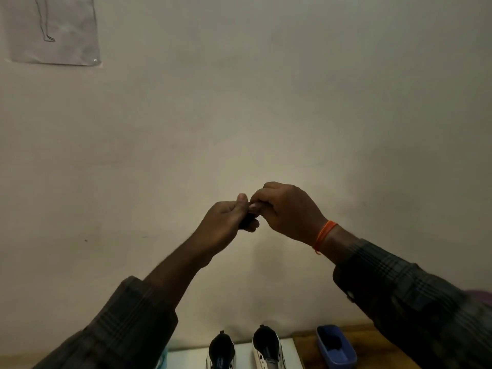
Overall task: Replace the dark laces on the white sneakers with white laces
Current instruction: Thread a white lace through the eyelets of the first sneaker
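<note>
1. We see both hands raised in front of a plain wall, meeting near the middle of the view. The left hand (226,218) has its fingers curled round a small dark bundle (246,222), thumb pointing up; we take the bundle for a dark lace but cannot tell for sure.
2. The right hand (288,210), at 3 o'clock of the left hand and touching it, has its fingers curled and pinching at the top of that bundle. An orange thread (323,235) circles its wrist.
3. Both forearms wear dark checked sleeves (415,302).
4. At 6 o'clock, far below the hands, two white sneakers (267,347) stand side by side on a white sheet (288,352) on the wooden table (306,344), their dark openings toward us. The eyelets we can see on the right sneaker hold no lace.
5. At 3 o'clock of the sneakers, a blue tray (343,355) sits on the table with something dark inside.
6. At 11 o'clock, a paper with a line drawing (56,30) hangs on the wall.
</note>
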